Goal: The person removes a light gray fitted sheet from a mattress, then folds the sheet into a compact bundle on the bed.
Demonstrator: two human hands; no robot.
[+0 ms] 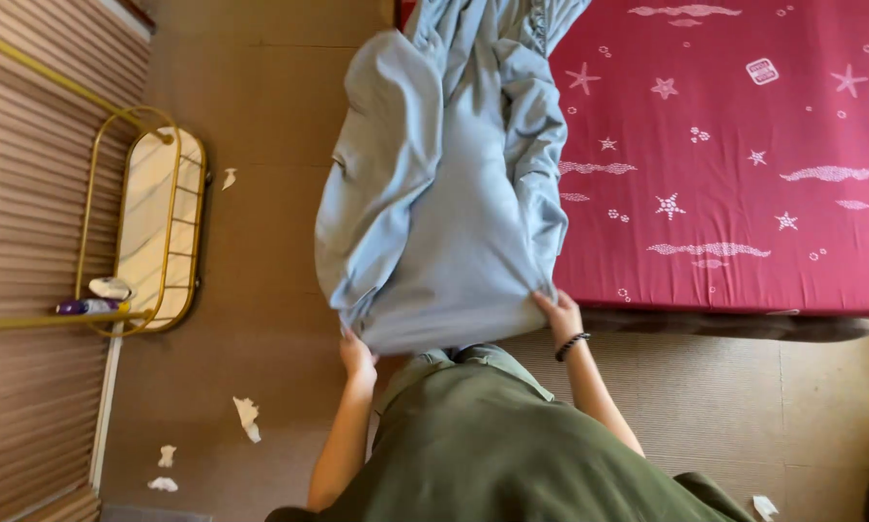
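2 hands, left (357,354) and right (560,314), grip the pale blue sheet (444,203), fingertips hidden in its hem

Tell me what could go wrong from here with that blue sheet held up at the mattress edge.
1. Much of the light blue sheet hangs bunched beside the red mattress; its low folds could drag over the floor, which has paper scraps on it.
2. The left hand and right hand pinch only the near hem, so an edge might slip free.
3. The gold-framed side table stands close; a wide swing could brush it.
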